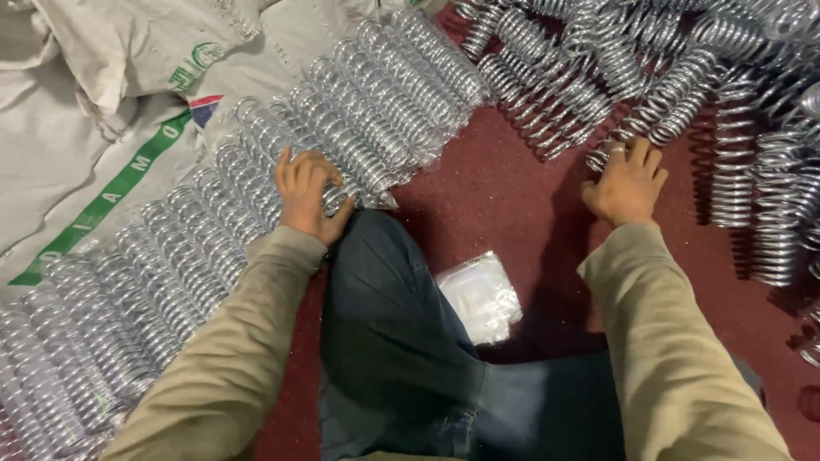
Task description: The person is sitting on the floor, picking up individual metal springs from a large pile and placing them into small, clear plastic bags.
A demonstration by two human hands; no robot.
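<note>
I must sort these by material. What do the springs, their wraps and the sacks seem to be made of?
Springs: probably plated steel, a bright silver shine. Wraps: thin clear plastic, glossy and crinkled. Sacks: apparently woven plastic, matt off-white with printed colour.

A small workshop packing floor is indicated by bagged coil springs [256, 179] laid in rows, a loose spring heap [683, 77], woven sacks [94, 94] and plastic sleeves [480, 294].

A: Free room? 
B: Bare red floor [504, 192] between bagged spring row [256, 196] and loose spring pile [683, 77]. 
A: Obstacles? 
B: Knee [384, 290], plastic bag stack [480, 294], sacks [102, 102] far left.
</note>
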